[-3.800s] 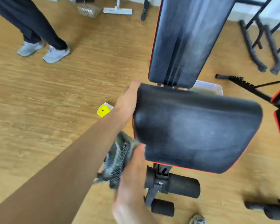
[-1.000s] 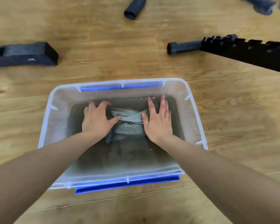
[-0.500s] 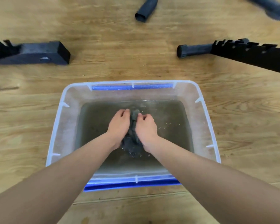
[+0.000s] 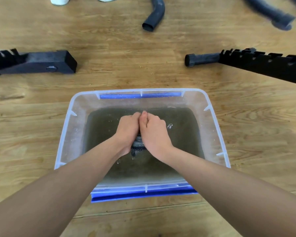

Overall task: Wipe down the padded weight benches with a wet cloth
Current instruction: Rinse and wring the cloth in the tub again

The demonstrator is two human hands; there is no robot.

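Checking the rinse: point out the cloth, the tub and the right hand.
cloth [image 4: 138, 146], head view, exposed dark mesh part.
tub [image 4: 70, 134], head view, left wall.
right hand [image 4: 152, 132], head view, back of hand.

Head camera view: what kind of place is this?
Probably a gym or workout room being cleaned. A black notched adjustment rail and a black frame foot lie on the wood-look floor, and the left hand and right hand grip a cloth in a clear tub of murky water.
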